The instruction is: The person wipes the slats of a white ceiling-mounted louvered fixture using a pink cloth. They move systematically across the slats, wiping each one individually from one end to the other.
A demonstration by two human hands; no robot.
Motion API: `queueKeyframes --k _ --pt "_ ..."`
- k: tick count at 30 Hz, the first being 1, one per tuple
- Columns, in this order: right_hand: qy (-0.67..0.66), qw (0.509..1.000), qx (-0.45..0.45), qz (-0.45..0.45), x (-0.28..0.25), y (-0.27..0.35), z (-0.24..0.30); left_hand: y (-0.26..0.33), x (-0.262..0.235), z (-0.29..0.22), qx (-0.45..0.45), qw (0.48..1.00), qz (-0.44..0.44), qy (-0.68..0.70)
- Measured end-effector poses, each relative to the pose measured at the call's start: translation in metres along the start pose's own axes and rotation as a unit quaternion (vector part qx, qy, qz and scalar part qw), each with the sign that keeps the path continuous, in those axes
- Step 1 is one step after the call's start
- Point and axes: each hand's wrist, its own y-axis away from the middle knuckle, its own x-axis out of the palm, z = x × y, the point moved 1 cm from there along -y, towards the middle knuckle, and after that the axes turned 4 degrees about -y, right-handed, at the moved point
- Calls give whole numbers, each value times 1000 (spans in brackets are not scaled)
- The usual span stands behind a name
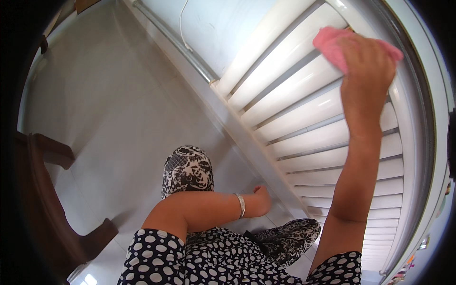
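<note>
Head view: my right hand [368, 59] curls partly closed, gripping a pink cloth [330, 45] against the radiator [299, 115], while I cannot tell how open my left hand [259, 203] is or what it holds.

At two o'clock, the slightly blurred right hand [365, 66] hides the middle of a pink cloth [328, 45]. Toward five, most fingers of the left hand [258, 203] are out of sight. The dark rim cuts off brown furniture [54, 216] at eight; the top edge crops a white cord [181, 21] near eleven. Colourful items [409, 264] around four are too small to identify.
</note>
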Motion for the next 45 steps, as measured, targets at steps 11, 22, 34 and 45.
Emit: queueKeyframes --k 11,22,34,45 --pt "-128 986 -39 99 82 51 91 -2 -5 -5 -14 999 31 -16" --pt "-212 941 -53 259 141 127 185 7 -2 -5 -18 1000 -21 -3" --pt "-346 904 -58 243 135 173 197 2 -10 1 -27 997 -58 -32" --pt "-30 997 28 73 -18 56 2 -15 4 7 -25 999 33 -20"
